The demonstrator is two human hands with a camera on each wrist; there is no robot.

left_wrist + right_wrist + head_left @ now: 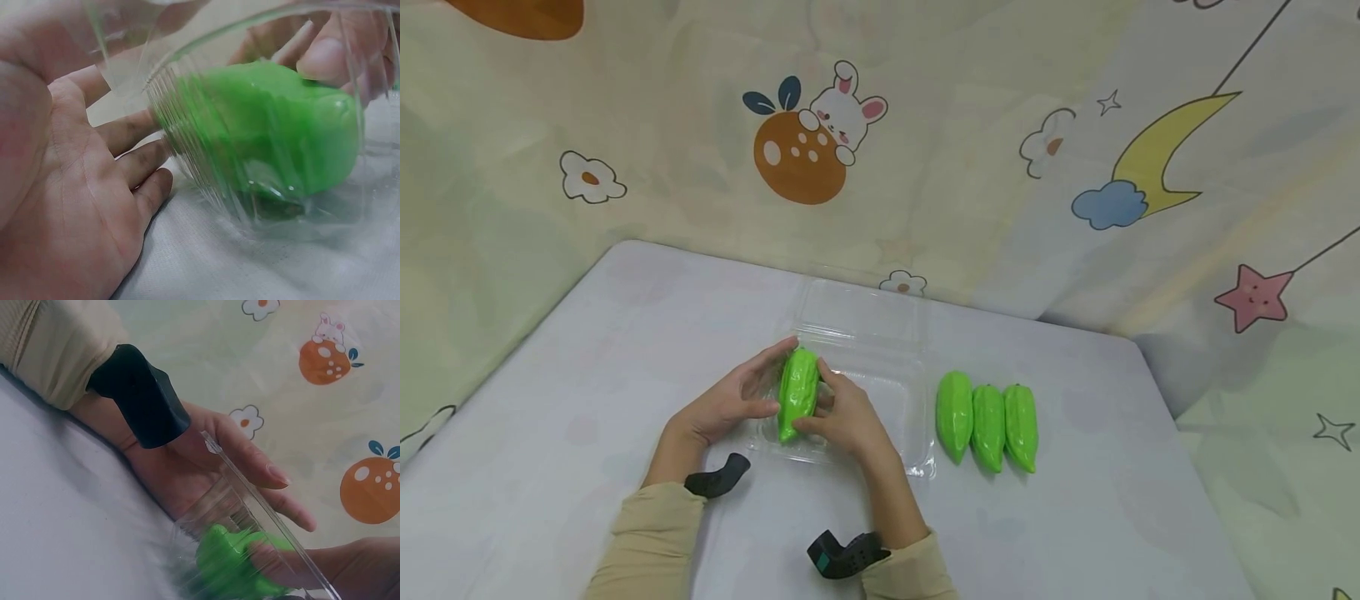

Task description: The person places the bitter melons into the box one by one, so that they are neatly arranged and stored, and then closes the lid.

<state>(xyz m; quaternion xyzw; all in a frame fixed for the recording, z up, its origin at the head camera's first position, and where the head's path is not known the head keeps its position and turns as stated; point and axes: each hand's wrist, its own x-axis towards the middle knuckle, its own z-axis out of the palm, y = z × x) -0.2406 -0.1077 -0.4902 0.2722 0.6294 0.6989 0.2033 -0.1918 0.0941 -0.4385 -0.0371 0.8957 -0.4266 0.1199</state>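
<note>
A green, ridged bitter melon (798,393), glossy like a toy, lies in the left part of a clear plastic clamshell box (898,408). My right hand (850,414) grips it from the right, thumb near its close end. In the right wrist view the right thumb (269,559) presses on the melon (225,559) behind the clear wall. My left hand (735,398) is spread around the box's left side, fingers extended. The left wrist view shows the left hand's (75,169) fingertips at the ribbed outer wall, with the melon (269,131) seen through the plastic.
To the right of the box, three more green bitter melons (988,425) lie side by side on the white table (1097,500). The box's lid (861,312) lies folded back towards the patterned cloth wall (955,167). Black wrist cameras (846,556) sit on both forearms.
</note>
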